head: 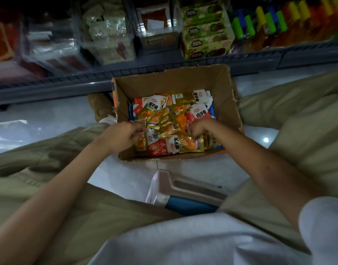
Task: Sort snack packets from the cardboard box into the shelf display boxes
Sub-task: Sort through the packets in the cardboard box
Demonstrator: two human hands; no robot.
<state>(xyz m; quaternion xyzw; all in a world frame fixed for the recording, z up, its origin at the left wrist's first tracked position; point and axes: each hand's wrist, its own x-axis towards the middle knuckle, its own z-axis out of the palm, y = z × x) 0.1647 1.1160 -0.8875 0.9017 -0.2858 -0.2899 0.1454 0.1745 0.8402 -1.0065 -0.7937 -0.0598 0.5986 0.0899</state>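
A pale grey shirt [183,243] fills the near edge, with khaki trousers [49,188] spreading to the left and right of it. Between the knees sits a low pinkish plastic stool [185,185] with a dark blue part at its near side.

Just beyond the stool, a cardboard box [172,81] stands open on the floor, its rim torn and ragged. It holds a loose heap of snack packets [198,113], gold, red-orange and white with dark printed characters, and blue ones show along the left and right sides. They lie flat and overlap at all angles.

Both bare forearms reach into the near part of the box. The left hand [124,134] has its fingers curled and pinches the near-left end of a gold packet [154,124] that lies on the heap. The right hand [200,129] has its fingers bent down into the pile. Whether it grasps anything cannot be told.

The floor [126,176] is pale and glossy, with a light reflected in it on the right. A tan shoe [101,106] rests left of the box. Across the far side runs a dark grey shelf edge [164,68]. On the shelf stand clear display boxes [109,35] with pale and red packets, blurred. Right of them are green printed display boxes [206,33], and at the far right a row of bright green, yellow and orange goods [279,22].
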